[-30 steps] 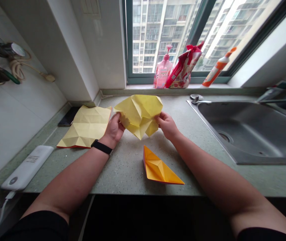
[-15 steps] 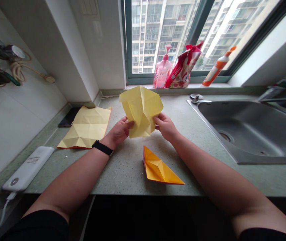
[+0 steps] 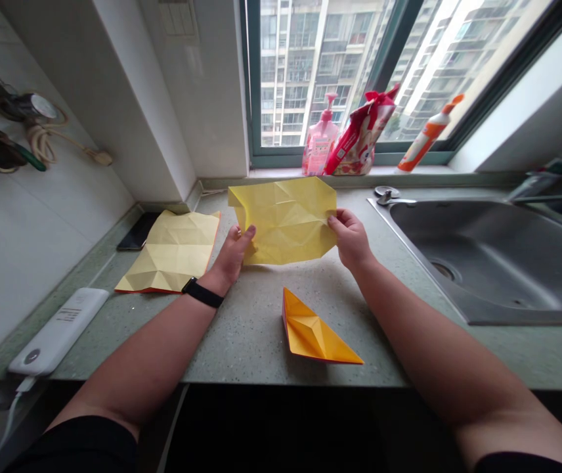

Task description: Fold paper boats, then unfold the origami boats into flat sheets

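Observation:
A creased sheet of yellow paper is held up above the counter between my two hands. My left hand pinches its left edge, thumb on the near face. On the opposite edge, my right hand grips the paper between thumb and fingers. Below it, an orange folded paper boat rests on the counter near the front edge. Another creased sheet, pale yellow with an orange underside, lies to the left of my left hand.
A dark phone lies partly under the pale sheet. A white power bank with a cable sits at the left front. The steel sink is on the right. A pink pump bottle, red bag and orange-white bottle stand on the windowsill.
My hands have moved apart, the right one rightward and the left slightly leftward. The yellow paper between them is stretched wider and flatter. The boat and the other sheet stay put.

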### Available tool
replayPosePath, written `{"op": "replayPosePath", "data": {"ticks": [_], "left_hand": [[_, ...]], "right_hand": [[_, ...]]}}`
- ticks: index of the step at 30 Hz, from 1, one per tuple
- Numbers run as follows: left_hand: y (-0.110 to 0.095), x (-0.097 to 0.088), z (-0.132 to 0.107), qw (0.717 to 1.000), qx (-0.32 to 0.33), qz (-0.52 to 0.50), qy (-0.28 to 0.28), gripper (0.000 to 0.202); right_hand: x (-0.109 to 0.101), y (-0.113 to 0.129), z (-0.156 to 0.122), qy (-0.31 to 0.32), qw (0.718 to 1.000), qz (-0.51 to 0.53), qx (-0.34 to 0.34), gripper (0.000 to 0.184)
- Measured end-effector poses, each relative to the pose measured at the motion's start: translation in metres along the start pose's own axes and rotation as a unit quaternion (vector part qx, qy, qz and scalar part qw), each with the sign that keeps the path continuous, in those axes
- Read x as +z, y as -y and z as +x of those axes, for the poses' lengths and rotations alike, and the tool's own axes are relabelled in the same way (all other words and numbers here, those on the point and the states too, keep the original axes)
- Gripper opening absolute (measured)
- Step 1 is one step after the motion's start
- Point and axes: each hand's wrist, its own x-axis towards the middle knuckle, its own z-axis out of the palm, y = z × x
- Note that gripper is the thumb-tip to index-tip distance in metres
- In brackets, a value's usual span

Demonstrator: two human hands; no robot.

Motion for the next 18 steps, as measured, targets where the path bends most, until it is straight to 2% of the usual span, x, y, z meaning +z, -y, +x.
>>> {"op": "replayPosePath", "data": {"ticks": [3,7,9,13,15,18], "left_hand": [[0.000,0.001,-0.002,0.997,0.043,0.062,-0.014,0.055],[-0.003,-0.006,-0.003,0.985,0.096,0.140,-0.044,0.036],[-0.008,-0.010,-0.006,0.965,0.151,0.209,-0.040,0.025],[-0.024,-0.014,-0.015,0.903,0.250,0.348,0.028,0.025],[-0.026,-0.015,-0.017,0.882,0.254,0.389,0.076,0.031],[-0.020,-0.018,-0.013,0.857,0.238,0.440,0.123,0.036]], "right_hand": [[0.003,0.000,-0.004,0.020,1.000,0.002,-0.005,0.029],[-0.003,-0.001,0.004,0.001,1.000,0.011,-0.027,0.025],[-0.012,-0.001,0.013,-0.009,0.999,0.018,-0.041,0.025],[-0.036,0.000,0.030,-0.021,0.997,0.011,-0.068,0.025],[-0.050,-0.002,0.036,-0.012,0.999,0.004,-0.053,0.022],[-0.069,-0.008,0.045,0.005,0.999,-0.035,0.012,0.019]]}}
